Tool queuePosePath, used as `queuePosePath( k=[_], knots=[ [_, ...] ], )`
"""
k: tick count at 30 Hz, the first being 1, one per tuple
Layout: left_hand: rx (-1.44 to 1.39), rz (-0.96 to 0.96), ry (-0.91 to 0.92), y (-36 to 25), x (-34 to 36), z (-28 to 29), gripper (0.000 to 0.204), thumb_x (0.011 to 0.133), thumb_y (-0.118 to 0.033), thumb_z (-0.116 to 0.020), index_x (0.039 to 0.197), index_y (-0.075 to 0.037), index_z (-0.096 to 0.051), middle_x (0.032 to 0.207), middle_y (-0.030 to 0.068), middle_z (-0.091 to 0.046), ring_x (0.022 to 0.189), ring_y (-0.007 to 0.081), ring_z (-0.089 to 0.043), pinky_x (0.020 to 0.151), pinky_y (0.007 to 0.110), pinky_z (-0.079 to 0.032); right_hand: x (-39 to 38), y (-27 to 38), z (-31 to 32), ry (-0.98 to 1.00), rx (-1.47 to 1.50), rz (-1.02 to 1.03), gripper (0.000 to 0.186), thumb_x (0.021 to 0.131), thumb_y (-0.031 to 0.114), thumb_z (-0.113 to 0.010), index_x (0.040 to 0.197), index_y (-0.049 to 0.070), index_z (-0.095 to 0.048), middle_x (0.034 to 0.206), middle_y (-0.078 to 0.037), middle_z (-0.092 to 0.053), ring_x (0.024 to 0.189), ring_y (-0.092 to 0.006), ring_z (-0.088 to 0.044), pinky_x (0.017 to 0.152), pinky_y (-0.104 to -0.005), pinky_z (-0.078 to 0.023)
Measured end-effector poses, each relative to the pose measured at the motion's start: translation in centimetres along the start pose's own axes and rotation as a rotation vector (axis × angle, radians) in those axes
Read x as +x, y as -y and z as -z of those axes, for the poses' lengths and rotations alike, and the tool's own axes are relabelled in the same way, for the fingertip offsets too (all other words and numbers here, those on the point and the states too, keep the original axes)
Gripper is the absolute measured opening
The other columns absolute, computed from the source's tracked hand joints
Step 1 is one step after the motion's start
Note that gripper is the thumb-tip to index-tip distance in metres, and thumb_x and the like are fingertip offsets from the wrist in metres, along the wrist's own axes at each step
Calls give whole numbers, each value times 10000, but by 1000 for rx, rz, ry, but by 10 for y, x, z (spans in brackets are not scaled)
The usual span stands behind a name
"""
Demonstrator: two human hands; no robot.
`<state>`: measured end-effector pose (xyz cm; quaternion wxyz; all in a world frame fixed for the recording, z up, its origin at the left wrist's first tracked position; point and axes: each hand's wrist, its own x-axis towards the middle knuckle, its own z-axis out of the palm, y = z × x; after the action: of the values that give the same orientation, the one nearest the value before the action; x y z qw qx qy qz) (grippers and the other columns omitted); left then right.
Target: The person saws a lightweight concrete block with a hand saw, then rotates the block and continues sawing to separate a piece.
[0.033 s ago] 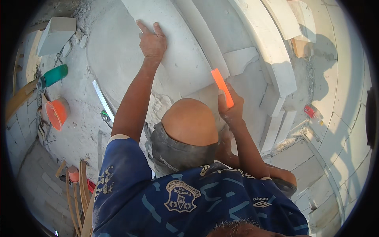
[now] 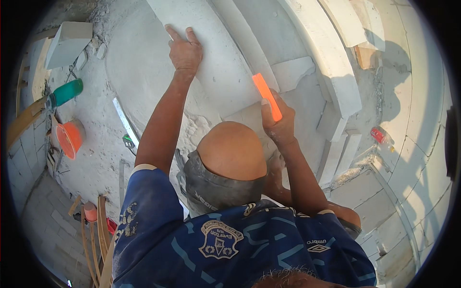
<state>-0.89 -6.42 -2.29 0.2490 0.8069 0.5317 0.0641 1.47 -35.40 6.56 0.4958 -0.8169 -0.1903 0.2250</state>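
A long pale grey block lies in front of me. My left hand rests on its top, pressing down with the fingers stretched and slightly apart. At the block's near right edge, my right hand is wrapped round the orange handle of what looks like a saw, seen edge-on. Its blade hardly shows; a thin dark line runs ahead of the handle between the block and a narrow pale strip. Pale dust lies near the block's near end.
More pale blocks stand to the right, beside a broken slab. On the left are a green bottle, an orange bucket, a metal strip and a tape measure. My bent knee is between my arms. A red-labelled bottle lies far right.
My right hand has moved a little forward and left with the orange-handled saw, along the block's edge. The left hand stays where it was on the block.
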Motion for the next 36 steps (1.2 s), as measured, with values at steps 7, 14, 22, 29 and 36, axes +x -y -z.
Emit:
queuePosePath(
  k=[7,14,22,29,36],
  knots=[
    [-11,-23,-19,1,2,0,876,1074,-539,-413,1620,100,-167,1282,402,-625,1219,526,-613,1078,506,-471,44,21,-23,-35,-33,68,330,981,147,-649,1253,-35,-687,724,-73,-645,617,-129,-575,646,-297,-522],
    [33,-33,-53,3,3,-4,896,1075,-542,-408,1609,133,-155,1268,404,-641,1201,540,-626,1057,496,-494,-23,-12,13,-23,5,97,418,985,178,-644,1362,-1,-658,877,-190,-737,755,-185,-714,731,-328,-570],
    [14,-117,-43,9,9,-6,970,1056,-604,-393,1604,148,-123,1242,416,-643,1183,531,-638,1037,503,-507,-16,-3,13,-12,-17,17,434,942,256,-662,1291,-2,-671,804,-191,-725,656,-350,-699,657,-422,-574],
    [37,-121,-49,5,6,-4,946,1069,-557,-388,1601,161,-78,1258,428,-622,1202,549,-621,1087,518,-481,-70,-33,34,57,-81,-73,411,931,201,-688,1295,11,-680,839,-141,-744,653,-292,-710,662,-374,-597],
    [-46,-78,16,6,3,-3,917,1075,-525,-398,1605,160,-99,1342,412,-593,1266,521,-597,1104,504,-469,-81,-42,40,-22,-53,17,412,926,182,-698,1284,-20,-674,851,-186,-737,722,-312,-743,709,-388,-606]
  ],
)
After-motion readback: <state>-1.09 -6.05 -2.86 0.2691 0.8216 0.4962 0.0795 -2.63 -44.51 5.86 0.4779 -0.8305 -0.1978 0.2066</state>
